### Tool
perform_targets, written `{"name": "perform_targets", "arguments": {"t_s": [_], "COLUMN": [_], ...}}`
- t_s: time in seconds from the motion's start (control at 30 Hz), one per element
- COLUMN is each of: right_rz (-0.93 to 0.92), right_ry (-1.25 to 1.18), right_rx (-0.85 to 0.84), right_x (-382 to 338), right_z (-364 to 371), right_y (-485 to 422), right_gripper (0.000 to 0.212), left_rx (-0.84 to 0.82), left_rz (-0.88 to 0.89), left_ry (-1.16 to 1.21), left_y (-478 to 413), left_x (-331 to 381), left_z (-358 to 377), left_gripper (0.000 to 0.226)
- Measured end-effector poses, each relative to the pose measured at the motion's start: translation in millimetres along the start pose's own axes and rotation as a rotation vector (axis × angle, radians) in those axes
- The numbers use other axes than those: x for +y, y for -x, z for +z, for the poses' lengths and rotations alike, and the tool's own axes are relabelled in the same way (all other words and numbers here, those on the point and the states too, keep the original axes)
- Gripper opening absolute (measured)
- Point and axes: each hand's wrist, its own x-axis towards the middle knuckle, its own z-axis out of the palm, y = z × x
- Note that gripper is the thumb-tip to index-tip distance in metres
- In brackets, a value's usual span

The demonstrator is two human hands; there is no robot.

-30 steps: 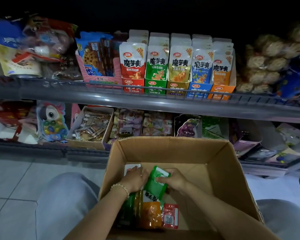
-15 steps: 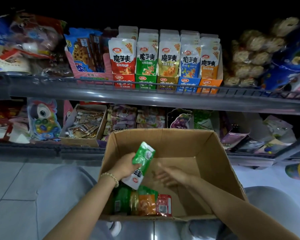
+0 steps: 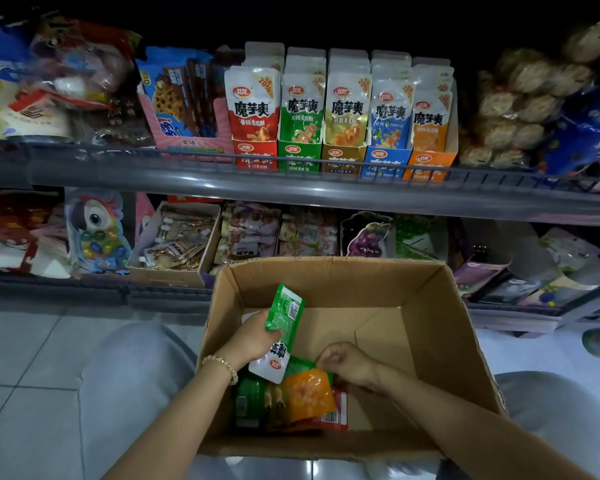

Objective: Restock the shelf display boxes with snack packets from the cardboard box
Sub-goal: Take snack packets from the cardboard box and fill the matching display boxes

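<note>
An open cardboard box (image 3: 426, 306) rests on my lap. My left hand (image 3: 253, 337) holds a green and white snack packet (image 3: 283, 327) upright inside it. My right hand (image 3: 347, 363) is down among the loose packets, its fingers curled at the edge of an orange packet (image 3: 309, 393); whether it grips one is unclear. Green (image 3: 248, 400) and red (image 3: 336, 410) packets lie beside it. On the upper shelf stand five display boxes: red (image 3: 253, 155), green (image 3: 298, 155), gold (image 3: 342, 157), blue (image 3: 383, 161) and orange (image 3: 428, 164), each filled with packets.
A grey shelf rail (image 3: 291, 187) runs across in front of the display boxes. Cookie packs (image 3: 177, 95) stand to their left and bagged pastries (image 3: 520, 105) to their right. The lower shelf holds a box of pouches (image 3: 177, 244) and other sweets. Tiled floor lies left.
My left hand lifted the green packet up out of the pile. My right hand let go of it and dropped back down to the packets at the box's near side.
</note>
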Motion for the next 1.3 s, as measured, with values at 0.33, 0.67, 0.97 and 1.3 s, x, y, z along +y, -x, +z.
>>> {"name": "perform_targets", "arguments": {"t_s": [0.33, 0.67, 0.97, 1.3], "right_rz": [-0.236, 0.05, 0.3, 0.06], "right_ry": [-0.226, 0.32, 0.641, 0.354], "right_rx": [0.28, 0.034, -0.052, 0.046], "right_x": [-20.4, 6.7, 36.7, -11.2], "right_z": [-104.0, -90.2, -74.0, -103.3], "right_y": [78.3, 24.2, 23.0, 44.0], "right_gripper": [0.003, 0.045, 0.045, 0.039], "left_rx": [-0.182, -0.198, -0.172, -0.026], "left_rz": [0.125, 0.14, 0.061, 0.097], "left_ry": [0.032, -0.121, -0.156, -0.031], "left_y": [-0.2, -9.8, -9.5, 0.8], "left_x": [30.6, 31.9, 16.6, 27.2], "left_z": [-2.3, 4.6, 18.9, -3.0], "left_gripper": [0.025, 0.024, 0.02, 0.024]}}
